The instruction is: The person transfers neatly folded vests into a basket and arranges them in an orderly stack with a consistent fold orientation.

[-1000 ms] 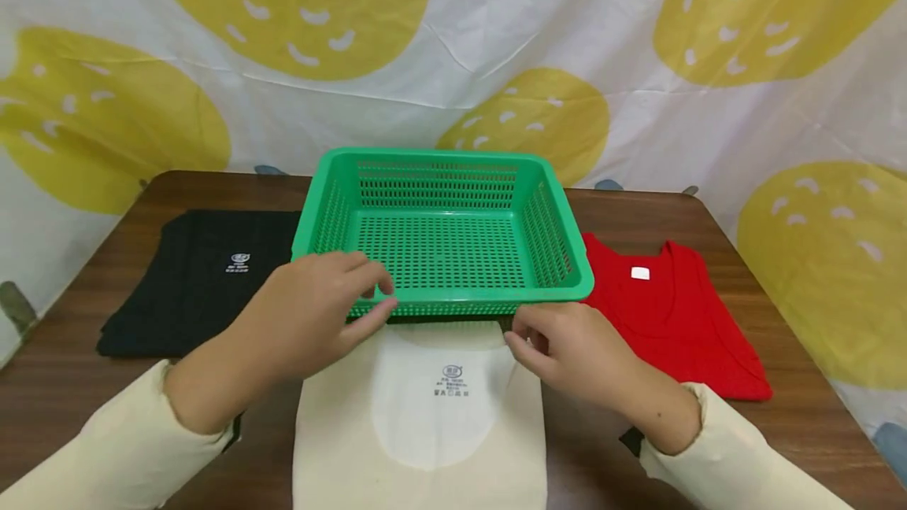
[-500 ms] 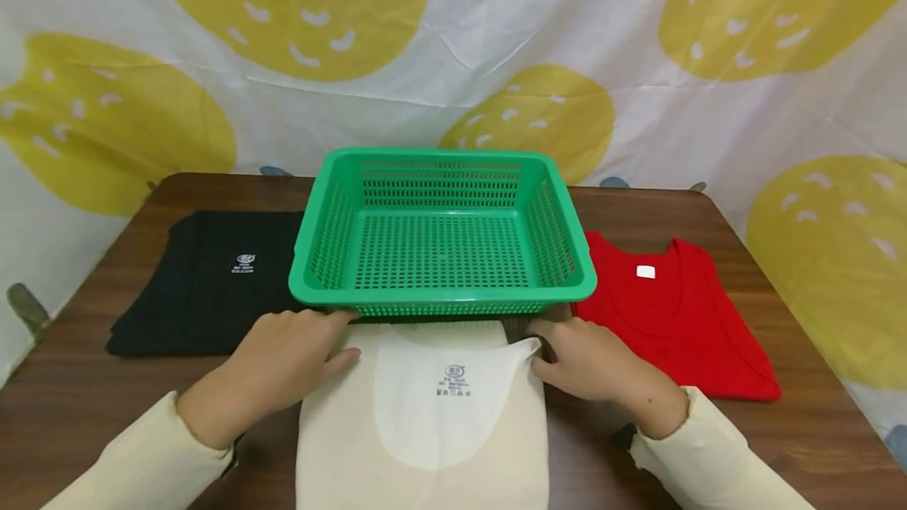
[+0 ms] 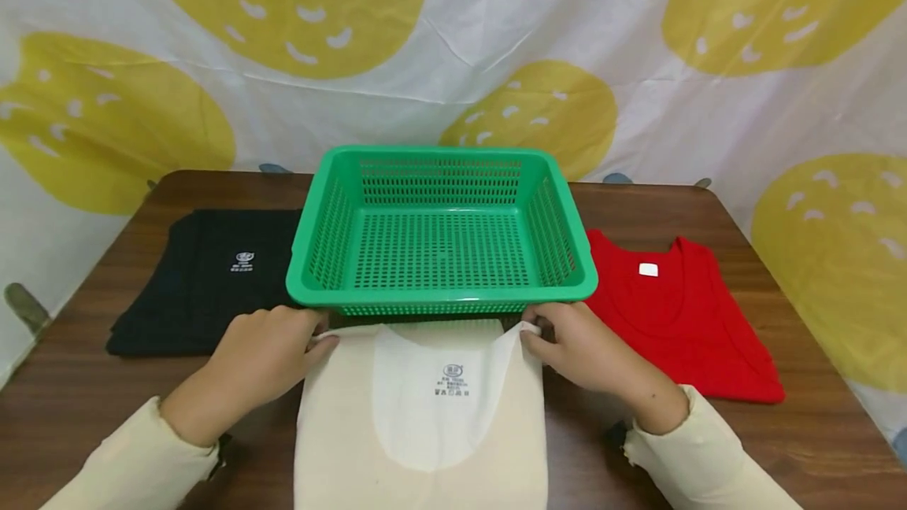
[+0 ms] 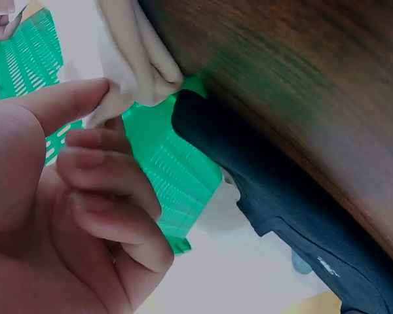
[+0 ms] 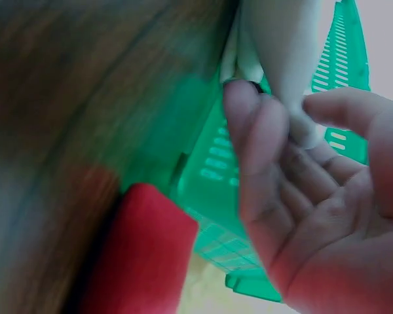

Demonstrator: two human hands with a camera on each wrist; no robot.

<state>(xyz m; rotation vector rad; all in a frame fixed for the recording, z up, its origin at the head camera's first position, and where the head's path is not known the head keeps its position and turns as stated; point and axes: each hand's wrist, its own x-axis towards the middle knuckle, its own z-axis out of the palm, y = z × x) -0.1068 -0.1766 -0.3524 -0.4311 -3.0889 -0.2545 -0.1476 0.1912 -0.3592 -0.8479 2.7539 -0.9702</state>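
The background is filled, across the top and both sides of the head view, by a white cloth backdrop printed with large yellow shapes (image 3: 453, 46). Below it, a dark brown wood-grain table (image 3: 638, 211) is seen. At the centre of the frame, a green rectangular plastic basket with slotted walls (image 3: 439, 295) is set on it. At the lower centre, just in front of the basket, a folded cream-coloured fabric garment with a scooped neckline (image 3: 425, 447) is laid, its near end cut off by the frame's bottom edge. At the right, a folded red fabric garment (image 3: 680, 329) is laid flat; at the left, a folded black fabric garment (image 3: 227, 297). The cream garment's upper left corner is pinched between thumb and fingers of the left hand (image 3: 265, 352); its upper right corner is pinched likewise by the right hand (image 3: 584, 345). Dark printed lettering (image 3: 452, 378) is seen inside the cream neckline, and a small white label (image 3: 648, 269) on the red garment.
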